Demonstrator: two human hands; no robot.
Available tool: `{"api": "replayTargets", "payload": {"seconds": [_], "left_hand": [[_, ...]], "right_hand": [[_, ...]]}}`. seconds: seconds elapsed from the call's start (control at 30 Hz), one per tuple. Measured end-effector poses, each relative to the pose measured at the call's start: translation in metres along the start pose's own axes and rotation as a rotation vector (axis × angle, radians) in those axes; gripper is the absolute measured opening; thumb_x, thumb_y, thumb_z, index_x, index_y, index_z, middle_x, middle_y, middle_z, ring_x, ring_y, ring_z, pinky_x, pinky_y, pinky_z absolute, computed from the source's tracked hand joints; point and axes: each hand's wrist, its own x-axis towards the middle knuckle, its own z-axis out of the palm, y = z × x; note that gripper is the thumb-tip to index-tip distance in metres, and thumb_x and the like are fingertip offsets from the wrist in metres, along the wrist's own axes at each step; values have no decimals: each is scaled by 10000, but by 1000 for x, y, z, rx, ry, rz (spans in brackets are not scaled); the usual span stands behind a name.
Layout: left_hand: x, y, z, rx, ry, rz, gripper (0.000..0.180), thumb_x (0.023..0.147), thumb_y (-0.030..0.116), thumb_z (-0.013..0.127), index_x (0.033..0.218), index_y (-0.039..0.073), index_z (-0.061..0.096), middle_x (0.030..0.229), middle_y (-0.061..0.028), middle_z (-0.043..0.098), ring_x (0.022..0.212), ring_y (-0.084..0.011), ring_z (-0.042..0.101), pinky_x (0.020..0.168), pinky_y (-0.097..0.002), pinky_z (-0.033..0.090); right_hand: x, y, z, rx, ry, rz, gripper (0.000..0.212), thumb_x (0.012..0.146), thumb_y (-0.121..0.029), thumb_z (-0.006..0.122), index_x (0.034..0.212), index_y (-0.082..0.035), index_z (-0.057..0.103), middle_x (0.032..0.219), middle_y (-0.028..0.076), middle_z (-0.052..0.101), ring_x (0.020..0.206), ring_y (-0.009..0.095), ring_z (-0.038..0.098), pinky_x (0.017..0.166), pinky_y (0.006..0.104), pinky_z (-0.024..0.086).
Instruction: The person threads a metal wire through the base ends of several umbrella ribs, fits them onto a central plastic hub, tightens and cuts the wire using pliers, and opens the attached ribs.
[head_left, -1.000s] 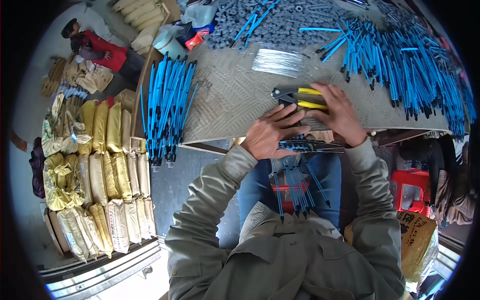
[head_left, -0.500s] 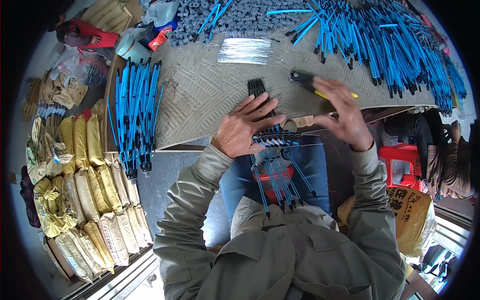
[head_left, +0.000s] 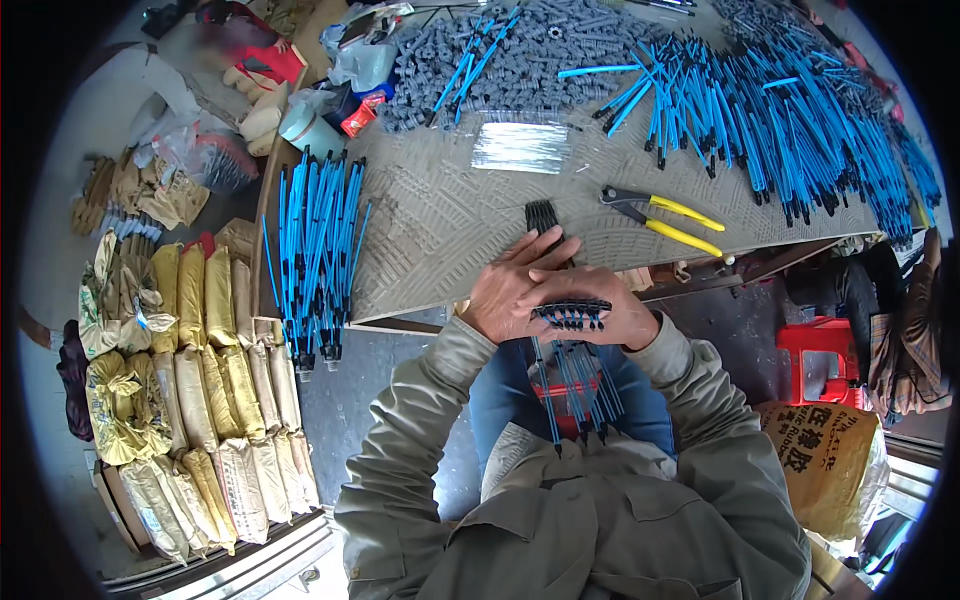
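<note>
While clasped between left hand [head_left: 495, 290] and right hand [head_left: 615, 290] at the near edge of the worktable [head_left: 410, 240], hangs downward as a loose fan: recorded as a bundle of slim blue-and-black rods [head_left: 580, 385]. Note right fingers curled around the upper row of black ends [head_left: 572, 315], resting partly over the left hand; left fingers nearly straight and close together, cannot tell whether closed underneath. Note also dark packed ends [head_left: 541, 213] on the tabletop just past the left fingertips; cannot tell whether part of the same bundle. Judged by slimness, probably light, fairly stiff yet springy along the length; likely smooth, hence apt to slide rod against rod. Probably not brittle, though possibly easy to kink when bent singly. Best to grasp around the whole bundle just below the black row, thumb opposed, avoiding the splayed lower tips. Logged nearby, untouched: yellow-handled pliers [head_left: 687, 212], silver wires [head_left: 520, 147].
</note>
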Motion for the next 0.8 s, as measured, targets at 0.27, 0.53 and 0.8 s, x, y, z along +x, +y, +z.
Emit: {"api": "replayTargets", "payload": {"seconds": [0.27, 0.53, 0.8], "left_hand": [[4, 17, -19, -114, 139, -64, 555, 732, 420, 705, 1162, 92, 583, 1291, -110, 519, 1194, -281, 493, 1015, -402, 379], [45, 85, -26, -1055, 187, -216, 367, 788, 248, 751, 1041, 24, 607, 950, -28, 644, 847, -105, 605, 757, -274, 492], [-6, 148, 133, -1434, 15, -641, 311, 856, 195, 669, 1116, 38, 606, 1007, -10, 639, 917, -66, 570, 816, -276, 477]], "right_hand": [[9, -20, 17, 170, 308, 239, 305, 784, -51, 695, 1062, 43, 615, 956, 111, 690, 873, 163, 657, 769, 306, 529], [13, -127, -17, 265, 361, 177, 302, 856, -57, 590, 1129, 72, 573, 950, 141, 680, 850, 186, 661, 754, 292, 543], [-108, -49, -2, 461, 516, 577, 361, 840, -109, 636, 1133, 86, 556, 968, 179, 669, 881, 232, 668, 768, 340, 550]]}}
